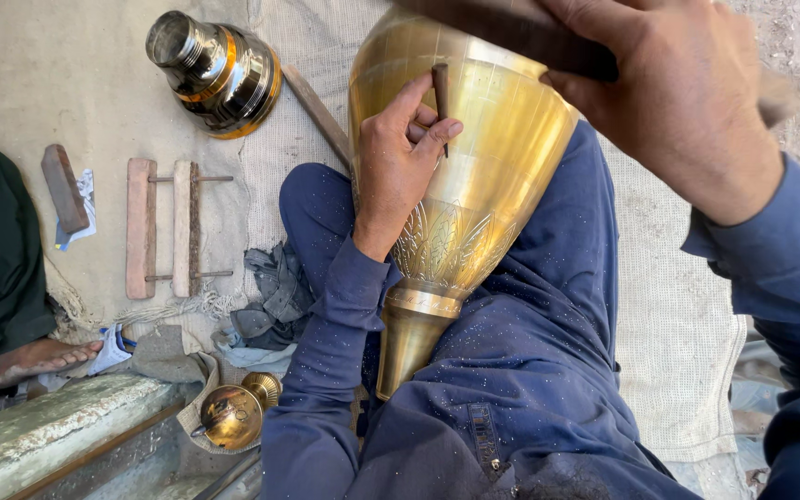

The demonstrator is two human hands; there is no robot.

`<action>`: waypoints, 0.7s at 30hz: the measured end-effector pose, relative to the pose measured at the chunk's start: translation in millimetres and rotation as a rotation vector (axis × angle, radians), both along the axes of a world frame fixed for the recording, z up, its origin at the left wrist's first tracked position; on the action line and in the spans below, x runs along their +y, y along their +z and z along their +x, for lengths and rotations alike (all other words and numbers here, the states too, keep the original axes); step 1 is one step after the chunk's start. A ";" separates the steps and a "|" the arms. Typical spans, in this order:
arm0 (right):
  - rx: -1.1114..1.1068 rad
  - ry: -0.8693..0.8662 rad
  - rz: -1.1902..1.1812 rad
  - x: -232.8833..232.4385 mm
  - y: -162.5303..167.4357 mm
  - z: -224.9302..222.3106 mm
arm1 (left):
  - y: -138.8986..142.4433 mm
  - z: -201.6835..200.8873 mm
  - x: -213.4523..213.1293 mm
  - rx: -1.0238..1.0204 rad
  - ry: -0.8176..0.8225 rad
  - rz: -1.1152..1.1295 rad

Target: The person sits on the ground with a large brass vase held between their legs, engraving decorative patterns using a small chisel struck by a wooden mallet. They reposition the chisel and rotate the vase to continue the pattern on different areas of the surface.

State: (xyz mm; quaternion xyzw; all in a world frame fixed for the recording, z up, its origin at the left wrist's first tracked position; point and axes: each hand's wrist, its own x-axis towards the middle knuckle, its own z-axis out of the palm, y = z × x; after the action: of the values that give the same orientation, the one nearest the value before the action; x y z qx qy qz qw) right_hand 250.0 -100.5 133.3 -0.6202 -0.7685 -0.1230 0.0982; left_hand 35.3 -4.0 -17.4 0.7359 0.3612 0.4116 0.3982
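Observation:
A large brass vase (493, 157) lies tilted across my lap, its narrow foot toward me and an engraved leaf band near the neck. My left hand (398, 162) rests on the vase's side and pinches a short dark chisel (441, 93) upright against the metal. My right hand (668, 88) is raised close to the camera, closed around the dark handle of a hammer (511, 32) held over the vase. The hammer's head is out of view.
A polished brass vessel (215, 69) lies at the back left. A wooden frame (164, 227) and a wooden block (64, 188) lie on the cloth. A small brass pot (233, 415) sits near my left knee. Another person's foot (34, 356) is at the left.

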 end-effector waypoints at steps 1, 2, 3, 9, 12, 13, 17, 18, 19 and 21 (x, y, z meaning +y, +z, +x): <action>0.005 -0.004 -0.014 0.0 0.9 -0.7 | 0.0 -0.2 0.1 0.007 0.000 0.016; 0.008 -0.007 -0.026 0.0 1.5 -1.1 | 0.0 -0.1 0.3 0.013 0.000 0.034; 0.013 -0.014 -0.039 0.3 1.4 -1.4 | -0.1 0.1 0.3 0.021 -0.003 0.050; 0.064 0.018 -0.021 2.8 -4.1 -1.2 | 1.4 0.8 -2.4 0.013 0.017 -0.001; 0.051 0.071 0.112 2.3 -4.4 -2.0 | 2.8 0.2 -4.5 0.006 0.024 -0.005; 0.037 0.074 0.108 2.5 -3.3 -1.8 | 2.9 -0.2 -5.8 0.007 0.021 0.000; -0.023 -0.003 -0.040 2.8 2.8 -2.8 | 2.3 0.3 -8.2 -0.004 0.019 -0.005; 0.001 0.017 0.070 3.1 3.8 -4.0 | 2.0 1.0 -8.1 -0.012 0.021 -0.015; 0.007 0.021 0.068 2.8 4.9 -4.7 | 1.6 0.6 -8.4 -0.009 0.028 -0.004; 0.000 0.011 -0.042 2.4 6.5 -6.2 | 0.9 0.3 -8.3 -0.003 0.039 0.019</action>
State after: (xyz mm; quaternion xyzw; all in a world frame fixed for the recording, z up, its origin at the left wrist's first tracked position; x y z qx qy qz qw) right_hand 243.8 -98.1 139.8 -0.6180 -0.7742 -0.1065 0.0857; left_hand 35.7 -12.3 -16.4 0.7319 0.3711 0.4237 0.3836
